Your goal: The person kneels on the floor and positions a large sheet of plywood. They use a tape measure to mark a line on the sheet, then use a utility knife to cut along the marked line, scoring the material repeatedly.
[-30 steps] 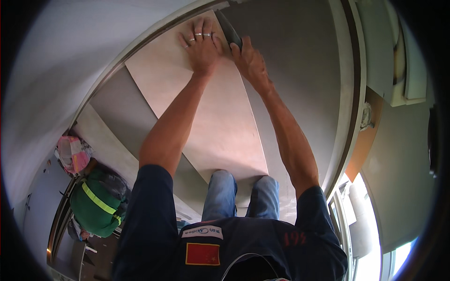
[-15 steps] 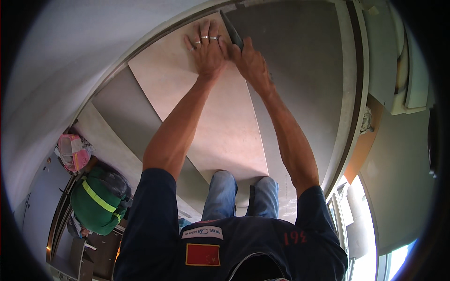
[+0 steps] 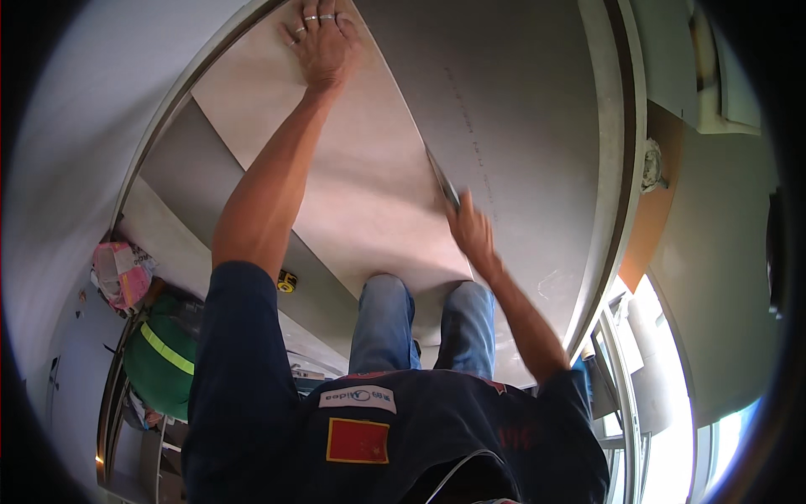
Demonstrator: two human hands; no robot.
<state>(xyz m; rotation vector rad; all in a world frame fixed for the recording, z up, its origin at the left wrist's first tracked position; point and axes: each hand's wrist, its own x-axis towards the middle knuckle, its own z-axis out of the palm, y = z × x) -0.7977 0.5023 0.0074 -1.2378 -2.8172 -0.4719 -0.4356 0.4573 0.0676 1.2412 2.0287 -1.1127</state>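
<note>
My left hand (image 3: 323, 46) lies flat with fingers spread and rings on them, pressed near the far end of a pale, pinkish board (image 3: 336, 168). Closed round a tool with a long, tapered dark blade (image 3: 442, 178) is my right hand (image 3: 473, 231). The blade runs along the right edge of the pale board, where it meets the grey board (image 3: 520, 109). Whether the tool is a knife or a saw I cannot tell. My knees (image 3: 384, 311) rest at the near end of the pale board.
A yellow and black tape measure (image 3: 287, 280) lies left of my knees. Farther left are a pink bag (image 3: 122, 273) and a green bag (image 3: 155, 357) with a bright yellow stripe. A raised rim (image 3: 628, 168) curves along the right side, with a crumpled white thing (image 3: 653, 164) beyond.
My right hand has drawn the bladed tool toward me along the board's edge. My left hand stays spread on the pale board, while the view has shifted and shows the tape measure.
</note>
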